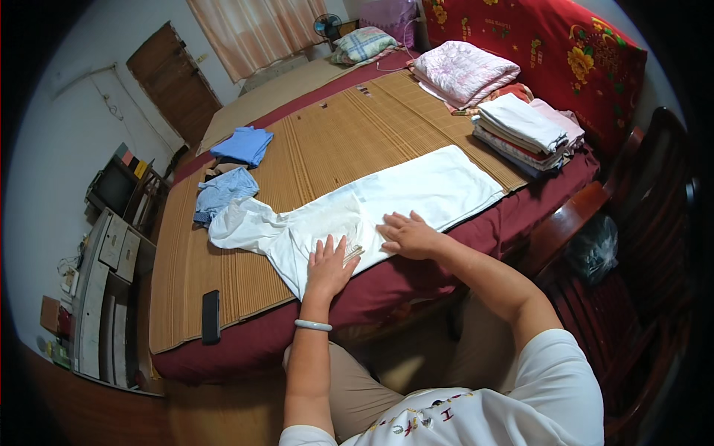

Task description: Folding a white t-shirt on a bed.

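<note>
A white garment (429,181) lies spread out along the near edge of the bed, on a woven bamboo mat (312,150). Its narrower, gathered part points left and its long, flat part reaches to the right. My left hand (329,267), fingers spread, rests flat on the garment's near side beside a patterned patch. A pale bangle is on that wrist. To the right, my right hand (410,235) also lies palm down on the white cloth with its fingers apart. Neither hand grips anything.
Folded blue clothes (226,187) sit left of the garment. Stacked folded clothes (521,131) and a folded floral quilt (466,72) lie at the right. A black phone (211,316) is at the mat's near left edge. A wooden chair (608,301) holding a plastic bag stands at the right.
</note>
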`<state>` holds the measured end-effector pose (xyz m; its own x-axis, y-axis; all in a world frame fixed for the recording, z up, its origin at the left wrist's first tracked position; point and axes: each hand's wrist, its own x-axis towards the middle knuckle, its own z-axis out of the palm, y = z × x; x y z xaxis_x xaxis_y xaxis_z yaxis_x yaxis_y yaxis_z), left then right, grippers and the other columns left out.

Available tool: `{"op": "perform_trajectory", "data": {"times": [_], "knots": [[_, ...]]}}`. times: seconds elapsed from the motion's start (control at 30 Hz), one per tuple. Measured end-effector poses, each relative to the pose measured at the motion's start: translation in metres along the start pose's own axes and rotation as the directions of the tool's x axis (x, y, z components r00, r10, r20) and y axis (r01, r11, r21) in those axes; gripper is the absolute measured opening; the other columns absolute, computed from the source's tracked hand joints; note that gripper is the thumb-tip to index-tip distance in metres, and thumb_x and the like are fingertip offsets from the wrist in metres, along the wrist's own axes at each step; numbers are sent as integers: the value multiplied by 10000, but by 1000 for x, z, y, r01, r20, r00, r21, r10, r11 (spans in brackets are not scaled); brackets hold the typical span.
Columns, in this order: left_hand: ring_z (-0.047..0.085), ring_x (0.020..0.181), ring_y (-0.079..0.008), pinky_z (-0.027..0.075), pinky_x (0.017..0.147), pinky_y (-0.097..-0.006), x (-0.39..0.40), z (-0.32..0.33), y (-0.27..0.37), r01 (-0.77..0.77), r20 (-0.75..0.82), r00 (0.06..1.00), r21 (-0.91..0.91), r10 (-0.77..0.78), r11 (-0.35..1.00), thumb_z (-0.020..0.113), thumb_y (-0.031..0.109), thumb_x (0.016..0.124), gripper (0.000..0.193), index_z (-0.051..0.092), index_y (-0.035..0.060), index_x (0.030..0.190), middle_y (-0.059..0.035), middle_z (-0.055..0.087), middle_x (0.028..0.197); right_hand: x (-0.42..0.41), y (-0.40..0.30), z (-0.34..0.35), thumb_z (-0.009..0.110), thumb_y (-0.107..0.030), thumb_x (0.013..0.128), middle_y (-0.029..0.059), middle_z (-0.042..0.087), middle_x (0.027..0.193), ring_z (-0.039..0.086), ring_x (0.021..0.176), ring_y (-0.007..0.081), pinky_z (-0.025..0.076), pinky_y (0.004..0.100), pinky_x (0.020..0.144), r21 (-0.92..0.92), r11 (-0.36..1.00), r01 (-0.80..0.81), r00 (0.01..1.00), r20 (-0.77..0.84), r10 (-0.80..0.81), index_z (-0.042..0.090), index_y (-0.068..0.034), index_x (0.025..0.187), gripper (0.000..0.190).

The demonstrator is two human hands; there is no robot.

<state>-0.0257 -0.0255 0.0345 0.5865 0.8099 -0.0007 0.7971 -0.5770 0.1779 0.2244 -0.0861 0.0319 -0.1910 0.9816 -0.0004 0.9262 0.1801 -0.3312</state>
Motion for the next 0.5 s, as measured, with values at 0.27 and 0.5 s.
{"op": "perform_trajectory", "data": {"times": [0.27,0.5], "knots": [[138,1514,-396,149,1205,-511,-22,-8,-39,162,76,984,-30,-159,986,547,643,887,913,236,139,1581,-215,164,1635,-29,78,-13,440,-556,978,166,324,1587,272,1485,310,189,566,1184,-148,931,-333,935,-180,306,397,-131,1508,681],[147,1513,-390,138,1215,-481,-35,-15,-67,227,85,972,-82,-220,970,560,683,859,978,238,100,1575,-223,172,1631,-53,137,-35,505,-523,958,199,373,1550,300,1470,328,187,575,1183,-86,797,-598,778,-301,551,450,-77,1461,675]]}}
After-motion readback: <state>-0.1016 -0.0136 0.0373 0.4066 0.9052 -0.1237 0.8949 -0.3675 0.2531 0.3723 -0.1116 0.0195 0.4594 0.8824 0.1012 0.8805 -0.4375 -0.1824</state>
